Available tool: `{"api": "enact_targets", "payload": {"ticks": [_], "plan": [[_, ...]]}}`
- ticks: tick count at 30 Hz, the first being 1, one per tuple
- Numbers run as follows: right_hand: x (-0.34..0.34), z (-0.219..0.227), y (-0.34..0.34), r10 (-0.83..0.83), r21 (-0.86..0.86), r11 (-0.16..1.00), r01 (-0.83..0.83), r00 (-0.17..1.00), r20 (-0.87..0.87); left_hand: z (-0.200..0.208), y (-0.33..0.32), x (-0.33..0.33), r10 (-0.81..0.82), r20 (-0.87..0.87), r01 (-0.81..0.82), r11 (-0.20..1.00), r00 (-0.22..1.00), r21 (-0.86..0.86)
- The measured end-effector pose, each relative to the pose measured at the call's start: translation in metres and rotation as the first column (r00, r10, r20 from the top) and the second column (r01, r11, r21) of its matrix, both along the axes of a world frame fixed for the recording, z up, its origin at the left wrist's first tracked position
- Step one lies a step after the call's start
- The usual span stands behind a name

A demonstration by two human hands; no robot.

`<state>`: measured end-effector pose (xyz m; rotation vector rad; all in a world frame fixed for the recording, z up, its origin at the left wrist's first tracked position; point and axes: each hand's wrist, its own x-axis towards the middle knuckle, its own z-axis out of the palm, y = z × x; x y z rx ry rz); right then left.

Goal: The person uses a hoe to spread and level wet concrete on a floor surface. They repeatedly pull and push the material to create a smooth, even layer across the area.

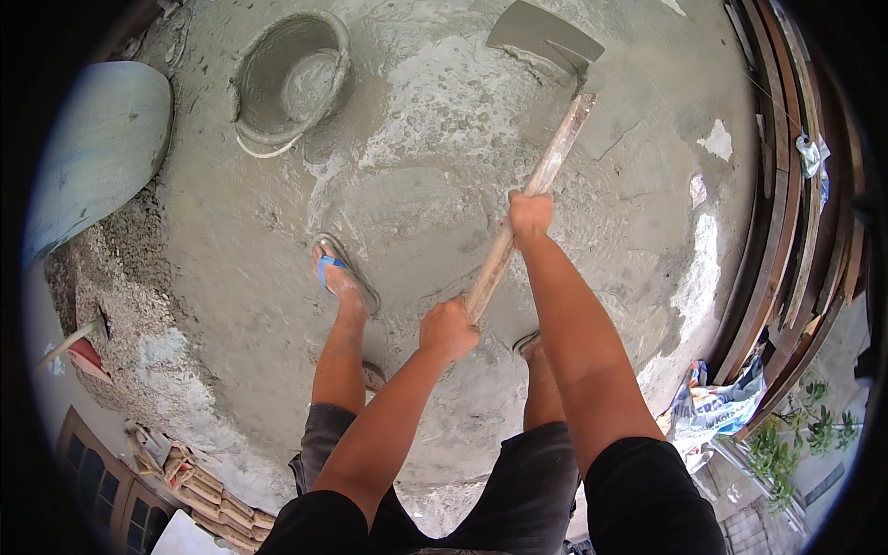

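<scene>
Both my hands are closed round the wooden handle of a hoe (550,162), which slants from lower left to upper right. My left hand (449,329) grips the near end of the handle. Farther up, my right hand (530,218) wraps round its middle. The broad, mud-grey blade (541,35) lies at the far end on wet grey mortar (435,199) spread over the ground. A grey-coated bucket (265,69) with a pale handle stands at the far left, some wet mix in its bottom.
My left foot in a blue-strapped flip-flop (331,266) stands in the mortar. A bluish rounded container (106,139) and a heap of sand (120,287) are at left. Long wooden planks (786,185) line the right side, with a printed sack (717,407) and a leafy plant (786,453) nearer.
</scene>
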<state>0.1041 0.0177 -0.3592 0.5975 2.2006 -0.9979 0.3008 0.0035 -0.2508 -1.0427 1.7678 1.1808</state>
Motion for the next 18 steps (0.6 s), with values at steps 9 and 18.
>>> {"api": "enact_targets", "payload": {"ticks": [9,18], "plan": [[0.15,0.072,0.098,-0.187,-0.117,0.963,0.245,0.912,0.366,0.088,0.1,0.155,0.028,-0.018,-0.029,0.996,0.999,-0.079],[0.086,0.085,-0.022,-0.033,-0.334,0.939,0.086,0.986,0.161,0.079,-0.017,0.103,0.122,-0.12,-0.136,0.983,0.985,-0.12]]}}
